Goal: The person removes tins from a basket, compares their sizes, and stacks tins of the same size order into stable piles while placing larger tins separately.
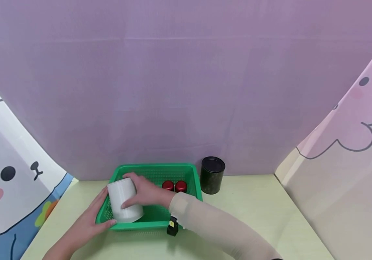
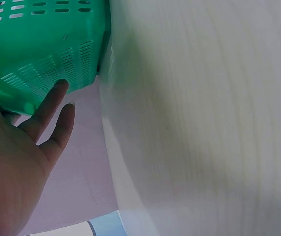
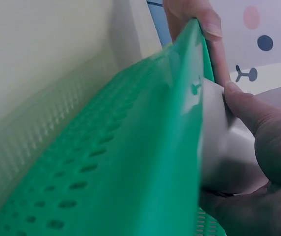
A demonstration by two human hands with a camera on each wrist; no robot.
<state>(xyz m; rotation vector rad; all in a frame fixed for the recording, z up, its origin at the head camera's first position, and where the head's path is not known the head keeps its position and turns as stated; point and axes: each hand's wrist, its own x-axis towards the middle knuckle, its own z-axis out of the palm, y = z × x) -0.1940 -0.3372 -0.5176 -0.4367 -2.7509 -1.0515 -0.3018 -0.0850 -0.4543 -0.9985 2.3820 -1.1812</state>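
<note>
A white cylinder-shaped container (image 1: 120, 196) leans at a tilt inside the left end of a green plastic basket (image 1: 153, 226). My right hand (image 1: 146, 191) grips it from above and the right side, thumb on the near face. In the right wrist view the white container (image 3: 224, 142) sits between thumb and fingers, just behind the basket wall (image 3: 145, 147). At the basket's near left corner my left hand (image 1: 89, 222) holds on, thumb at the front rim and fingers along the left side. The left wrist view shows two of its fingers (image 2: 47, 110) spread against the slotted outer wall.
Two red-topped items (image 1: 174, 186) stand side by side in the basket's right part. Just outside the basket, at the back right, stands a black can (image 1: 212, 175). A purple cloth wall (image 1: 186, 90) rises behind the pale table (image 1: 254, 209), with printed panels on both sides.
</note>
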